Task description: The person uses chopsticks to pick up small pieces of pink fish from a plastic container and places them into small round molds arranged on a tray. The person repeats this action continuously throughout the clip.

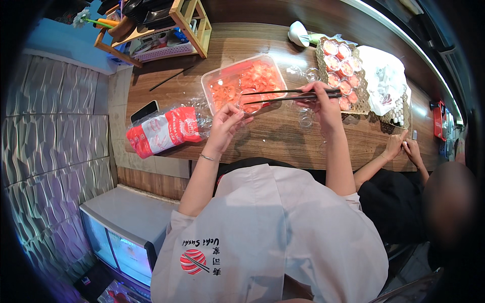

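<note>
- Head view: my right hand (318, 98) pinches black chopsticks (283, 96), tips over the orange slices (257, 78) in the clear tub (214, 76) on the tabletop (273, 136).
- My left hand (225, 121) cradles a small clear cup (249, 103).
- I judge the slices soft, wet and slippery; grip each lightly, mid-piece.

A single head-worn fisheye view looks steeply down from above the person's chest, facing forward over the wooden counter (283, 136). It sits close above both hands (225, 123), and straight edges beyond them bend toward the dark rim.
</note>
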A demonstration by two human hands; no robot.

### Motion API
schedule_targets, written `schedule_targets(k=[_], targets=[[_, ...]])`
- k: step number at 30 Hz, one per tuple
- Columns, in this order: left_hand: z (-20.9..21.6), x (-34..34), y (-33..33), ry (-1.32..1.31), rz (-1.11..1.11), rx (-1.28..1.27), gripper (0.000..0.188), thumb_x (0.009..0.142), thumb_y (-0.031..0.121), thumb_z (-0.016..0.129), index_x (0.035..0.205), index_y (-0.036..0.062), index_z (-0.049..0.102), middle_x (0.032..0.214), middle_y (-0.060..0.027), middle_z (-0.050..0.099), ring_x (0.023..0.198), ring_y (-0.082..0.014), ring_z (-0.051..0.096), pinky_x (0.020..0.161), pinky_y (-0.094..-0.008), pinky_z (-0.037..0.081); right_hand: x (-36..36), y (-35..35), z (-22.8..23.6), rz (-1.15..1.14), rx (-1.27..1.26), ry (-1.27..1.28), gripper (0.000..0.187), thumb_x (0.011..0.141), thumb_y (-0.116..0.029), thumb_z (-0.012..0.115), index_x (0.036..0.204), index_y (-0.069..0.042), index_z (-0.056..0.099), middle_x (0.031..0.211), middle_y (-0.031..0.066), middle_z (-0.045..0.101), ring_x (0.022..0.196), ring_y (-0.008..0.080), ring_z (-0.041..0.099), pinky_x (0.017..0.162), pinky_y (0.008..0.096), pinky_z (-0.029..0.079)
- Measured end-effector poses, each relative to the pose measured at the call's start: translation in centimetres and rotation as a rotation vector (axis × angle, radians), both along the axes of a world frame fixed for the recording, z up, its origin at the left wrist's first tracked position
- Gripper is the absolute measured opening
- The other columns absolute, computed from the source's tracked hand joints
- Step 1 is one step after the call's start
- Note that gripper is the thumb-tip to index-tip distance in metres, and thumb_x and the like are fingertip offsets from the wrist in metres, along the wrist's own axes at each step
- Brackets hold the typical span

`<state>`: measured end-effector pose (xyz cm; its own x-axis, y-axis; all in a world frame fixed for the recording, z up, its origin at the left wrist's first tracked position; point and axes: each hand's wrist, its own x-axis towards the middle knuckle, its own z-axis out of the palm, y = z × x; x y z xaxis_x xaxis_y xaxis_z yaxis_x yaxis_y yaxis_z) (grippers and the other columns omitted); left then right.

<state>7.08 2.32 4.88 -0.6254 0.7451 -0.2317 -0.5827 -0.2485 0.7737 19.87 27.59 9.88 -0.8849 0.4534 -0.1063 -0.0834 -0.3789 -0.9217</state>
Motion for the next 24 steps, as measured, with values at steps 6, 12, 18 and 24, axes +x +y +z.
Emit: schedule_targets(k=[6,12,18,24], targets=[[1.6,-1.2,-1.1,0.056,-0.098,-0.028,0.012,0.092,0.008,0.057,0.083,0.0079,0.049,0.093,-0.0049,0.060,0.092,-0.0138,0.062,0.088,-0.0370,0.055,0.3,2.5,1.1,0.056,0.066,0.000,0.034,0.099,-0.033,0.047,0.091,0.000,0.056,0.098,0.0129,0.061,0.086,0.0246,0.069,0.069,0.0318,0.061],[1.1,-1.7,-1.8,0.149,-0.154,-0.059,0.013,0.089,0.009,0.061,0.082,0.0068,0.050,0.091,-0.0027,0.058,0.091,-0.0130,0.062,0.086,-0.0344,0.055,-0.1,2.7,1.1,0.137,0.045,-0.055,0.032,0.098,-0.031,0.051,0.093,-0.001,0.060,0.093,0.0095,0.065,0.079,0.0182,0.068,0.069,0.0319,0.059],[0.8,-1.2,-1.7,0.135,-0.206,-0.089,0.012,0.088,0.007,0.062,0.082,0.0052,0.052,0.139,-0.0253,0.042,0.094,-0.0129,0.064,0.084,-0.0294,0.054,-0.2,2.7,1.6,0.175,0.152,-0.120,0.031,0.097,-0.030,0.052,0.093,-0.001,0.061,0.092,0.0087,0.065,0.078,0.0173,0.067,0.068,0.0305,0.059],[1.2,-1.0,-1.5,0.096,-0.236,-0.089,0.011,0.088,0.006,0.062,0.082,0.0047,0.053,0.136,-0.0232,0.046,0.102,-0.0147,0.062,0.086,-0.0313,0.054,0.2,3.2,3.6,0.177,0.230,-0.042,0.032,0.097,-0.029,0.052,0.087,-0.001,0.062,0.089,0.0095,0.065,0.076,0.0170,0.067,0.065,0.0307,0.059]])
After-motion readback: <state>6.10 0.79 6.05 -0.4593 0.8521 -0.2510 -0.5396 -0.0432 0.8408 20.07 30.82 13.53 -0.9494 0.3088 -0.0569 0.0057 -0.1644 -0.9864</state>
